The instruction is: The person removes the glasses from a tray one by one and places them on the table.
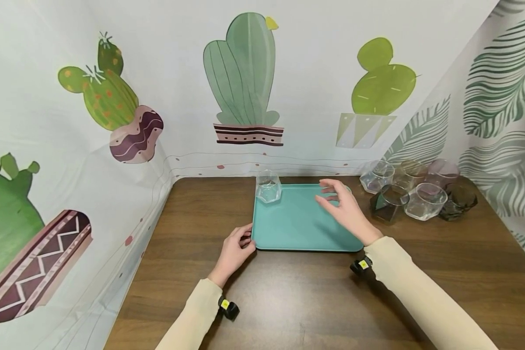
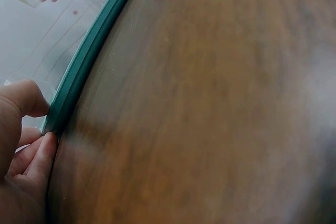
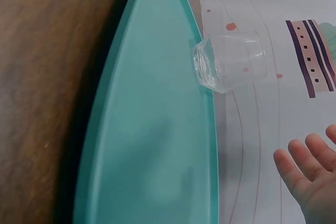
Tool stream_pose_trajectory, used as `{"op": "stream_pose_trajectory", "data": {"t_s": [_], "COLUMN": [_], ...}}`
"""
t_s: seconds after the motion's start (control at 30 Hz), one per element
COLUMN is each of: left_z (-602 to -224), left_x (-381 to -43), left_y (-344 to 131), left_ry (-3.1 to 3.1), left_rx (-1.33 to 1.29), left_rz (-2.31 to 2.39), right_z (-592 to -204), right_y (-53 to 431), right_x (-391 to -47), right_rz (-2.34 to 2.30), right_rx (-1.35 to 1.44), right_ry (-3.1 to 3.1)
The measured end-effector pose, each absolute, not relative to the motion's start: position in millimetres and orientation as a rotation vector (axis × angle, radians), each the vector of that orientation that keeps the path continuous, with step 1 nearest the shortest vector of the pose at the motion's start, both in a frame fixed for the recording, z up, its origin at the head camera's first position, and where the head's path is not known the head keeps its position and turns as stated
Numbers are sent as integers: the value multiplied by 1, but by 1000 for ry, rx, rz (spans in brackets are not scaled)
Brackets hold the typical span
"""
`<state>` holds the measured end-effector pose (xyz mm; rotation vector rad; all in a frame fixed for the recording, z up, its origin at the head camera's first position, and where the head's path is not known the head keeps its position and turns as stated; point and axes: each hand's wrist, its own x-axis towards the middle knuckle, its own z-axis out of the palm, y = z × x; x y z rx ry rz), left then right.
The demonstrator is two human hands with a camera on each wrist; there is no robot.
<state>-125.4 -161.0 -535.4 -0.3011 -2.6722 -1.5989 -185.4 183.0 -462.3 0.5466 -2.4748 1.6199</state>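
A turquoise tray [image 1: 306, 218] lies on the wooden table, with a clear faceted glass [image 1: 269, 187] upright at its far left corner. My left hand [image 1: 235, 248] holds the tray's near left corner between thumb and fingers; the left wrist view shows the fingertips [image 2: 48, 142] right at the rim. Over the right part of the tray hovers my right hand [image 1: 343, 209], its fingers apart and slightly bent, nothing between them. In the right wrist view the glass [image 3: 231, 62] stands at the tray's far rim, away from the right hand [image 3: 315, 177].
Several glasses stand close together right of the tray: a dark grey one [image 1: 389, 203], a clear one [image 1: 426, 201], a smoky one [image 1: 458, 201], an amber one [image 1: 410, 175], a pinkish one [image 1: 443, 172] and a clear one [image 1: 377, 176]. A cactus-printed cloth [image 1: 308, 97] hangs behind the table.
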Motion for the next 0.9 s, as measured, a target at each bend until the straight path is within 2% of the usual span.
{"op": "stream_pose_trajectory", "data": {"t_s": [0.9], "left_z": [-532], "left_x": [-123], "left_y": [-159], "left_ry": [-2653], "left_rx": [-297], "left_rz": [-1607], "right_z": [-471], "right_y": [133], "right_x": [-236], "right_rz": [1674], "right_rx": [500], "right_ry": [-2632]}}
